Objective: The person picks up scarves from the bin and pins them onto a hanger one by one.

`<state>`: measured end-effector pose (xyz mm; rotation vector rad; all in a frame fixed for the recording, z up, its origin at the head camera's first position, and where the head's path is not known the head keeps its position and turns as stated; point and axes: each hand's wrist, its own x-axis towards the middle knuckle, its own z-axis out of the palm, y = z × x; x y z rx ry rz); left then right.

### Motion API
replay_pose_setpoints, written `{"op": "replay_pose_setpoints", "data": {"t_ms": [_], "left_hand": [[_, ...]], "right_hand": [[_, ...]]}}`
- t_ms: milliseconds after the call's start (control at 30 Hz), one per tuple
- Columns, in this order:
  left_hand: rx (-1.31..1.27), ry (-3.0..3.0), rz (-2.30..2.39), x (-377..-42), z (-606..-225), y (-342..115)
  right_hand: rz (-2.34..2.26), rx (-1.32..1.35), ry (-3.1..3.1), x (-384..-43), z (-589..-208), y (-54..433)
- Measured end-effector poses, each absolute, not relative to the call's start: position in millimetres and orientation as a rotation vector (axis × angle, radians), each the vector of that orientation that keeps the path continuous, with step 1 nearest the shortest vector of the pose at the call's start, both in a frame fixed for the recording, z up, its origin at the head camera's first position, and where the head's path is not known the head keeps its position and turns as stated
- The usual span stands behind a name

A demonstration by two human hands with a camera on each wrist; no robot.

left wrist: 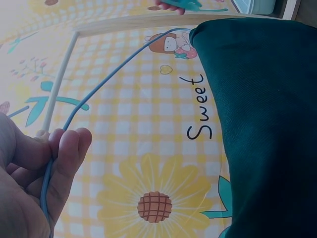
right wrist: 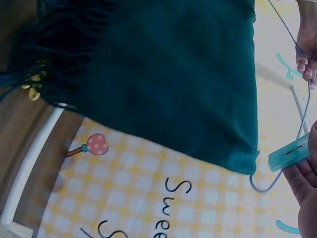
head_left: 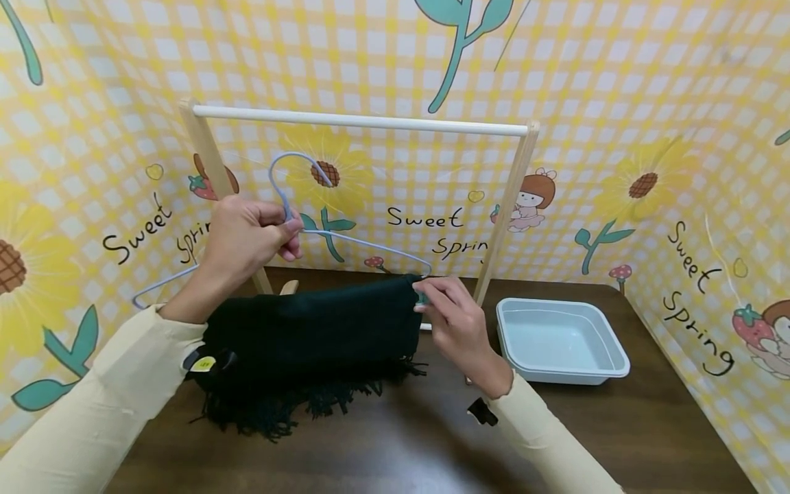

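My left hand (head_left: 249, 237) pinches a light-blue wire hanger (left wrist: 124, 64) at the base of its hook, thumb against fingers. Over the hanger's lower part hangs a folded dark green scarf (head_left: 315, 329), its fringe dangling above the table on the near side. At the scarf's right end, my right hand (head_left: 459, 319) holds a teal clothespin (right wrist: 289, 154) between thumb and fingers. In the right wrist view the clothespin overlaps the hanger wire close to the bent corner, beside the scarf's upper edge. The hanger's left corner sticks out past my left wrist.
Behind the hanger stands a wooden rack with a white top rod (head_left: 364, 121). A pale blue plastic basin (head_left: 555, 343) sits at the right on the dark brown table (head_left: 395, 453). Yellow checked cloth (head_left: 370, 41) with printed flowers encloses the back and sides.
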<state>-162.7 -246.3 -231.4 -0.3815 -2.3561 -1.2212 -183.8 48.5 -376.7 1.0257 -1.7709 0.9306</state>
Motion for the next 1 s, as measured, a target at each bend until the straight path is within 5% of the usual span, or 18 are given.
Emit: {"op": "replay_pose_setpoints", "data": {"t_ms": [1000], "left_hand": [[-0.439, -2.305, -1.276, -160, -231, -242]], "right_hand": [[1.128, 0.924, -1.686, -192, -367, 16]]}}
